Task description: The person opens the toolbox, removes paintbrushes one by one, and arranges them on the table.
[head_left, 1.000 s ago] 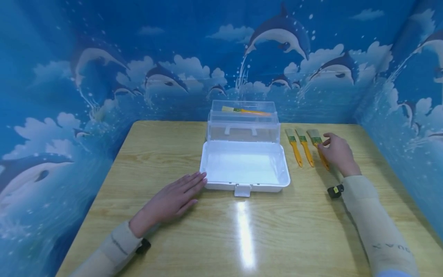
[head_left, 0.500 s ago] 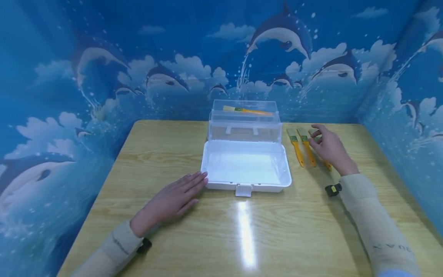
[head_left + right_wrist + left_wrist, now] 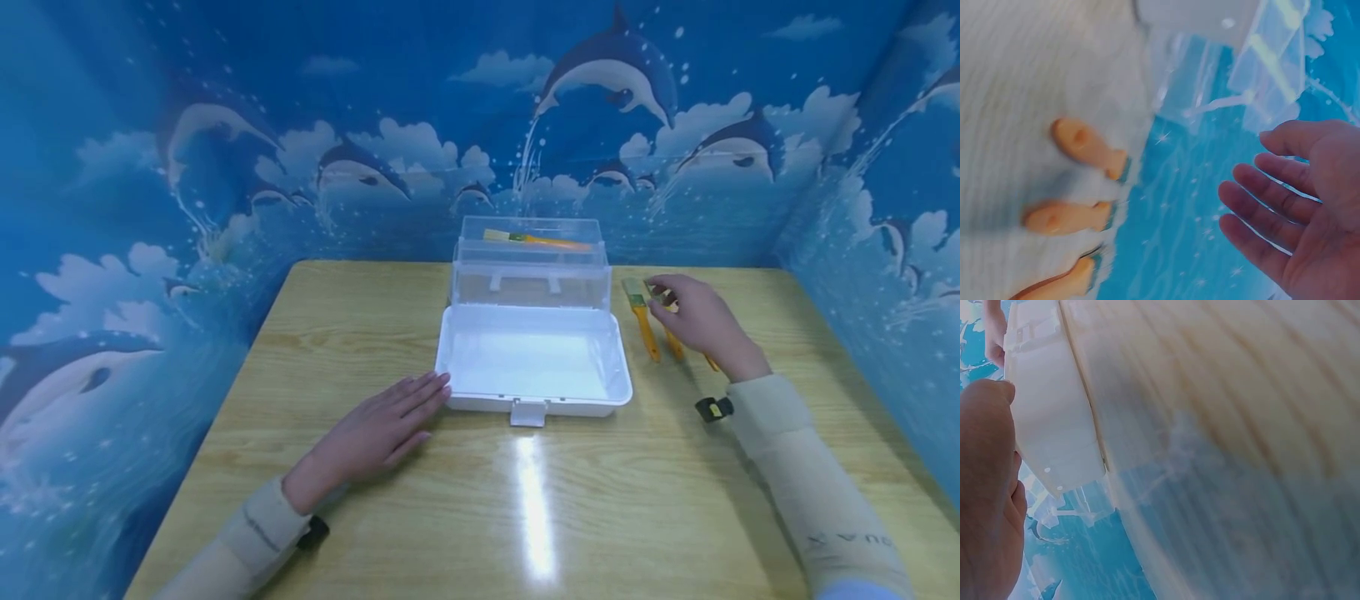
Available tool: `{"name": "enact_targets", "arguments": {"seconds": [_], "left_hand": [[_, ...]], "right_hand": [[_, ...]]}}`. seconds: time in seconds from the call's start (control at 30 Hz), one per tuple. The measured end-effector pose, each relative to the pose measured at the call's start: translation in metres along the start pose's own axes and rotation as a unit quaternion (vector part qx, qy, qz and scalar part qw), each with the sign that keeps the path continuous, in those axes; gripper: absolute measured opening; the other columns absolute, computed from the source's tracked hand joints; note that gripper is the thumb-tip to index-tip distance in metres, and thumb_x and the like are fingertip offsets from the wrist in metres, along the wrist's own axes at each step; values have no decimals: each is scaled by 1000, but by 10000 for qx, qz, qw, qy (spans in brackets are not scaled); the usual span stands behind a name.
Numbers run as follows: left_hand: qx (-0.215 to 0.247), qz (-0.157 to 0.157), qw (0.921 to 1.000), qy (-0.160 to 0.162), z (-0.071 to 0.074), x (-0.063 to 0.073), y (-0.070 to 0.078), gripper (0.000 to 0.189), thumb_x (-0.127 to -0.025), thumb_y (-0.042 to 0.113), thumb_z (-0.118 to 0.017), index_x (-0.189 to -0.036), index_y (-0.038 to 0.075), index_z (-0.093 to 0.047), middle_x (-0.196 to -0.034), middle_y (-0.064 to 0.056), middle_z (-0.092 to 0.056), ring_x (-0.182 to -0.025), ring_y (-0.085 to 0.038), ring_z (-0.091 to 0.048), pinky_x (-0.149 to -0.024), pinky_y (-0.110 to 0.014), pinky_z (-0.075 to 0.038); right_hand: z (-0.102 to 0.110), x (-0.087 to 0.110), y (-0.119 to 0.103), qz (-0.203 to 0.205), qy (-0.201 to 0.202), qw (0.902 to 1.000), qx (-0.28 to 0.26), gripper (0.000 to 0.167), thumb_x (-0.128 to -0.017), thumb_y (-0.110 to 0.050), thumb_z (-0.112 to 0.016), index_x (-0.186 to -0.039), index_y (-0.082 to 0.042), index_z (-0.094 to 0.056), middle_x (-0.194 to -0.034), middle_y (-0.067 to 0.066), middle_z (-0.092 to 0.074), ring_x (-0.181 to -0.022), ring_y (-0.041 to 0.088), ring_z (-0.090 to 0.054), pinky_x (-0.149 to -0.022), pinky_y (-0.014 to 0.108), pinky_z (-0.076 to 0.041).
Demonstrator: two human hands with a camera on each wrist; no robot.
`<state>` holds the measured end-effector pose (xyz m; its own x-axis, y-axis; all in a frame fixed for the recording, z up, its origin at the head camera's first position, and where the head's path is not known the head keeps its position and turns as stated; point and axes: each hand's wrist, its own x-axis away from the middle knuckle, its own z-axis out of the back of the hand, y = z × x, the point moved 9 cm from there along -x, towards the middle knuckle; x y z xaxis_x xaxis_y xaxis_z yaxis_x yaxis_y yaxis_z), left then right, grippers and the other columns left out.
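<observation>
A white plastic box (image 3: 534, 403) stands at the table's middle, its clear lid (image 3: 472, 287) tipped back. Seen through the lid is a paintbrush (image 3: 543, 242) with an orange handle. My left hand (image 3: 367, 433) lies with straight fingers, fingertips at the box's front left corner. Over the row of paintbrushes on the right hovers my right hand (image 3: 701, 317), palm bare and fingers loosely bent in the right wrist view. The left paintbrush (image 3: 643, 329) shows whole; the hand partly hides the middle paintbrush (image 3: 673, 342) and most of the right paintbrush (image 3: 711, 362).
A latch (image 3: 528, 412) hangs at the box's front. The wooden table (image 3: 360, 325) meets a blue dolphin-print backdrop (image 3: 420, 125) behind and at both sides.
My right hand has moved left, from the right paintbrush to above the middle one. The left hand stays at the box corner, and the brushes lie where they were.
</observation>
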<state>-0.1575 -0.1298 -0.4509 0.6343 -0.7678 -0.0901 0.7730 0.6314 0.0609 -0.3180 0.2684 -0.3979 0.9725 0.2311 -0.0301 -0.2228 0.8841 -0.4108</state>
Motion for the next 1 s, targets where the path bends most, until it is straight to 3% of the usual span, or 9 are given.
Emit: {"name": "enact_targets", "arguments": {"seconds": [0.33, 0.57, 0.8, 1.0], "left_hand": [[17, 27, 10000, -32, -2, 1, -1, 61, -109, 34, -44, -162, 13, -21, -171, -2, -14, -157, -19, -17, -129, -39, -19], [18, 32, 10000, -26, -2, 1, -1, 62, -109, 34, -44, -162, 13, -21, -171, -2, -14, -157, -19, -16, -129, -39, -18], [35, 27, 10000, -27, -2, 0, -1, 62, -109, 33, -44, -162, 12, -21, -171, -3, -14, -157, -20, -15, -129, -39, -18], [18, -19, 10000, 25, 0, 0, 0, 62, -109, 33, -45, -162, 12, -22, -171, -3, -15, -157, -20, -17, -129, -40, -19]], "right_hand": [[7, 3, -34, 448, -38, 9990, 68, 54, -105, -30, -57, -150, -2, -46, -153, 27, -45, -141, 48, -39, -113, 69, -36], [4, -1, -49, 834, -112, 9964, 128, 66, -105, -31, -59, -159, -7, -32, -162, 25, -32, -149, 48, -27, -118, 70, -26], [0, -9, -58, 1041, -241, 9938, 317, 72, -105, -42, -54, -162, -9, -24, -168, 22, -20, -154, 48, -14, -124, 69, -8], [-2, -18, -66, 1074, -425, 9930, 265, 74, -106, -43, -51, -163, -8, -20, -169, 21, -15, -156, 44, -7, -125, 66, -6]]}}
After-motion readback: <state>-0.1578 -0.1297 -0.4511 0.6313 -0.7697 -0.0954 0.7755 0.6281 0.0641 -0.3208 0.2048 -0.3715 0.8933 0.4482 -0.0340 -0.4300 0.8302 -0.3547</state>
